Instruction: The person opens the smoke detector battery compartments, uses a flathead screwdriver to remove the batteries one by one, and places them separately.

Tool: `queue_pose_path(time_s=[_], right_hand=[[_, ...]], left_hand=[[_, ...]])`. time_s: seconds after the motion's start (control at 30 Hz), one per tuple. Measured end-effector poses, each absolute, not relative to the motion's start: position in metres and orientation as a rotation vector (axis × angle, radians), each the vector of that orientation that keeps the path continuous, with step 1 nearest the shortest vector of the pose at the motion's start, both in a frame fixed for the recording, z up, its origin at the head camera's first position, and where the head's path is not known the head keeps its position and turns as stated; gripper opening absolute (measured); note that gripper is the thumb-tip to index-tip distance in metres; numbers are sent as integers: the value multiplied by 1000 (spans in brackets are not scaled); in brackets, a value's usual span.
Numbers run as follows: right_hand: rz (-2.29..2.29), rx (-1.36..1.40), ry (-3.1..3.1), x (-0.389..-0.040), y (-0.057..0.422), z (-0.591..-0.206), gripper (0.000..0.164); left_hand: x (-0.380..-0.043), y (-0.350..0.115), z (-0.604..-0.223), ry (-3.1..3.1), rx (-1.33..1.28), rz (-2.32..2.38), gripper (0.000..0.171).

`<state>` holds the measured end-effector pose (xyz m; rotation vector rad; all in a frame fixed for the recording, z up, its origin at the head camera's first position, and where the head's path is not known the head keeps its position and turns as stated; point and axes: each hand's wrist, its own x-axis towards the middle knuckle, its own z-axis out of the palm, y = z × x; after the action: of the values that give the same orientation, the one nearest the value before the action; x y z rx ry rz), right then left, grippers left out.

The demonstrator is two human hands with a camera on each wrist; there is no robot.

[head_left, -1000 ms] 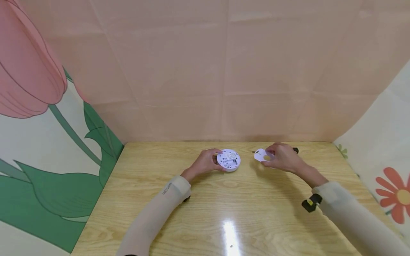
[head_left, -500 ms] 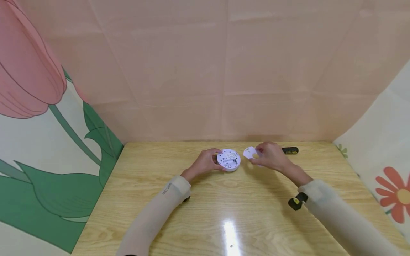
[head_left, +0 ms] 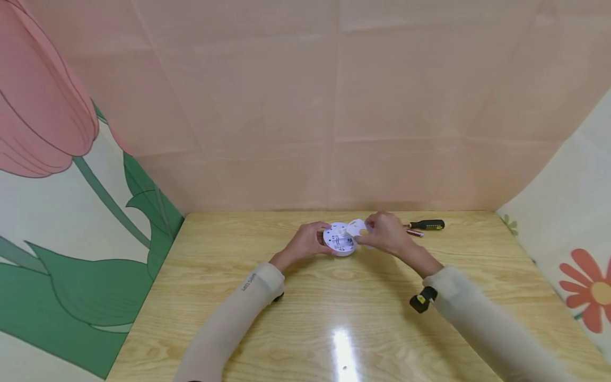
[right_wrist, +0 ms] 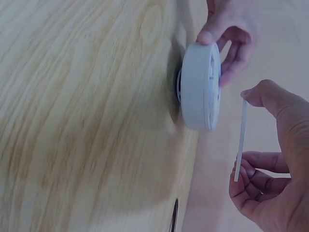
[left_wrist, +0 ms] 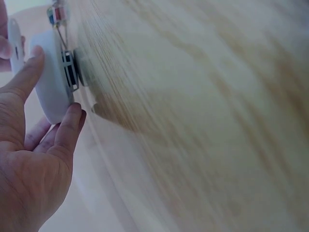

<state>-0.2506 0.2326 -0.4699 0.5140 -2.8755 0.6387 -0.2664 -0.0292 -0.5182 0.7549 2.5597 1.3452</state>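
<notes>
A round white smoke detector is face down at the back of the table, its underside with an open battery compartment turned up. My left hand grips it by the left side, thumb and fingers on its rim. In the left wrist view, a dark grille on the detector faces the table. A thin white mounting plate with a round hole is pinched at its edges by my right hand. The head view has the plate overlapping the detector's right side. A gap separates plate and detector in the right wrist view.
A screwdriver with a black and yellow handle lies to the right, behind my right hand. Just in front of it is a small reddish cylinder, partly hidden. A pink cloth backdrop rises at the table's back edge.
My right hand has carried the mounting plate leftward, from apart to over the detector's right side. The screwdriver and reddish cylinder have come into sight. My left hand and the detector stay put.
</notes>
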Motion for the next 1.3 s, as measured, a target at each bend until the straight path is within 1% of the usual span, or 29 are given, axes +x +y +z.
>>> queue_pose_path(time_s=[0.23,0.43,0.77,1.03,1.3], right_hand=[[638,535,-2833,-250,216,-475,50],[610,525,-2822,-251,207,-479,55],[636,492,-2837,-253,196,-485,56],[637,507,-2822,-255,188,-489,54],[595,526,-2807,-256,183,-493,48]], left_hand=[[-266,-28,-518,2516,769,1393,76],[-267,-28,-519,2513,758,1393,76],[-267,-30,-520,2542,768,1350,75],[-267,-30,-521,2558,788,1327,75],[-268,-29,-522,2566,762,1346,74]])
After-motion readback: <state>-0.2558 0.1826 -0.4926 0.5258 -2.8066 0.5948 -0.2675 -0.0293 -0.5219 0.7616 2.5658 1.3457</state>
